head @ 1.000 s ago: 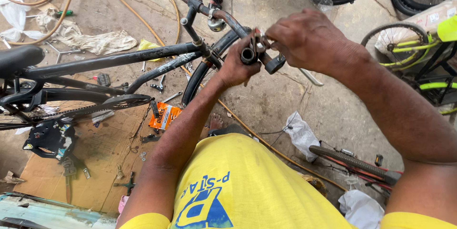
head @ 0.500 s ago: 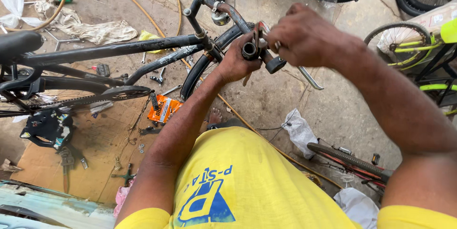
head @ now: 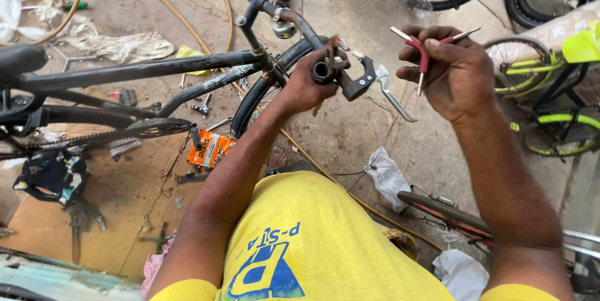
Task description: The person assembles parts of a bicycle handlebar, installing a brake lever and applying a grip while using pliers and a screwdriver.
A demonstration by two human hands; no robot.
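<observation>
Left hand (head: 307,86) clamped handlebar end (head: 322,71) beside brake lever (head: 389,93). Right hand (head: 451,70) closed on red-handled tool (head: 424,54), well apart with open room between.

An orange packet (head: 210,148) lies on the concrete floor (head: 350,132) well below and left of the fingers, beside scattered spanners (head: 201,108); a crumpled white cloth (head: 119,45) lies far left; a green bicycle (head: 556,98) stands just right of the fingers; a white rag (head: 387,176) lies below them (near a loose tyre (head: 447,210)); cardboard (head: 106,213) covers the lower left.
</observation>
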